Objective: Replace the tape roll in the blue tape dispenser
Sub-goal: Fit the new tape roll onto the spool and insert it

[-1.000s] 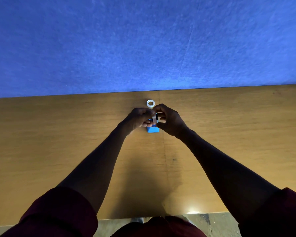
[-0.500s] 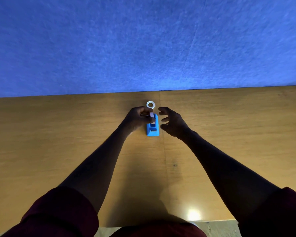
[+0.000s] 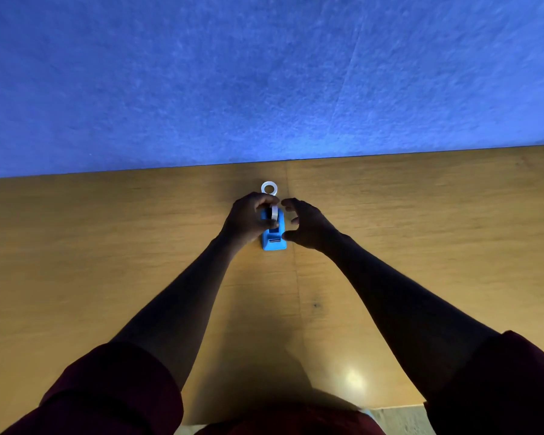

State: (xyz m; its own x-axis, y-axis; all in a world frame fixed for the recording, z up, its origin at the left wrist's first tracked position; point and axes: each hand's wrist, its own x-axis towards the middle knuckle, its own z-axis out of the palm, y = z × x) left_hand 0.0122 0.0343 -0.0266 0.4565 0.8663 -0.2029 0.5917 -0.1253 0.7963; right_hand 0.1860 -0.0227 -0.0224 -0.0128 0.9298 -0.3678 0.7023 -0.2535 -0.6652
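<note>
The blue tape dispenser (image 3: 274,240) stands on the wooden table (image 3: 107,262), its cutter end toward me. A white tape roll (image 3: 274,212) sits upright in its top slot, pinched by my left hand (image 3: 247,222), which wraps the dispenser's left side. My right hand (image 3: 308,227) hovers just right of the dispenser, fingers spread and curled, holding nothing. A second white tape roll (image 3: 269,188) lies flat on the table just beyond the dispenser.
A blue felt wall (image 3: 264,73) rises at the table's far edge. The table's near edge runs below my arms, with floor (image 3: 396,419) showing at the bottom right.
My right hand let go and drew back to the right, fingers spreading. The tape roll went down into the dispenser under my left hand. The dispenser now shows fully.
</note>
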